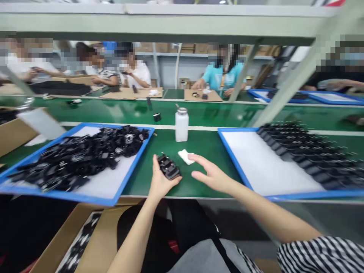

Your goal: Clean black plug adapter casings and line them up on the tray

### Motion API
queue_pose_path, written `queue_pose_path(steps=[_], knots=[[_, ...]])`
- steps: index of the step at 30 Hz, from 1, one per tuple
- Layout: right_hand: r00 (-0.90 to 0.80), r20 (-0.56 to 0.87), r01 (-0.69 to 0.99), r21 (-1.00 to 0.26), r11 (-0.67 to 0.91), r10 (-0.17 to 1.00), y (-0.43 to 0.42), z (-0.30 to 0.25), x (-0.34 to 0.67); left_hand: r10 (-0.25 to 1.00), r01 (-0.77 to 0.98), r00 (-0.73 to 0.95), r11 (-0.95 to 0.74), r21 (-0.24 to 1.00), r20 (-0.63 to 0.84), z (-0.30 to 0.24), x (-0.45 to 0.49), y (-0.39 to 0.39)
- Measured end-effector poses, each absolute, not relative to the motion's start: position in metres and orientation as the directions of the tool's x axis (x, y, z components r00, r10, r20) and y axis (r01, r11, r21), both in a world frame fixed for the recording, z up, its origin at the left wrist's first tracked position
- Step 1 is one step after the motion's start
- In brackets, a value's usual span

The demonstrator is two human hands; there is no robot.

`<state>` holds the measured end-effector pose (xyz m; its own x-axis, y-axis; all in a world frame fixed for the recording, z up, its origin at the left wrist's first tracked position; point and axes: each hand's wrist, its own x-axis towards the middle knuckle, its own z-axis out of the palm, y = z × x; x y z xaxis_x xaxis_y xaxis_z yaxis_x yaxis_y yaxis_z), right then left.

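Left hand (160, 184): forearm extended, thumb and fingers around black block (170, 168), grip grasping it | Right hand (213, 175): palm down, index finger extended at white pad (184, 155), grip released | Black block: segmented, pale pins upward; 7 o'clock from white bottle (182, 127), above worktop (199, 189)

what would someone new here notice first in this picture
Probably the jumbled heap of black parts in the blue-rimmed tray on the left, against neat rows of black pieces in the right-hand tray. Between the trays, the left hand holds a black item, while the right hand is at a small white pad. A white bottle stands just beyond.
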<state>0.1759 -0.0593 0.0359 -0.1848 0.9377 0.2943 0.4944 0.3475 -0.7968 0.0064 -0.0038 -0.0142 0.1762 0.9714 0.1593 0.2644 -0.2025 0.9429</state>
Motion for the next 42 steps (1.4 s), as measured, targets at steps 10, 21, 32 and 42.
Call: queue_pose_path(steps=[10, 21, 32, 42], knots=[[0.640, 0.577, 0.731, -0.661, -0.170, 0.508, -0.209, -0.005, 0.260, 0.541, -0.091, 0.796, -0.335, 0.938, 0.271, 0.056, 0.183, -0.027], [0.519, 0.568, 0.855, -0.352, -0.381, 0.639, -0.229, -0.063, 0.307, 0.377, 0.082, 0.915, -0.520, 0.850, 0.143, 0.006, 0.363, -0.097], [0.474, 0.674, 0.879, -0.396, -0.266, 0.566, -0.224, -0.076, 0.305, 0.581, 0.420, 0.813, -0.631, 0.652, 0.039, 0.004, 0.378, -0.123], [0.433, 0.731, 0.900, -0.382, -0.210, 0.526, -0.222, -0.074, 0.306, 0.567, 0.554, 0.812, -0.674, 0.488, -0.138, 0.017, 0.373, -0.129]])
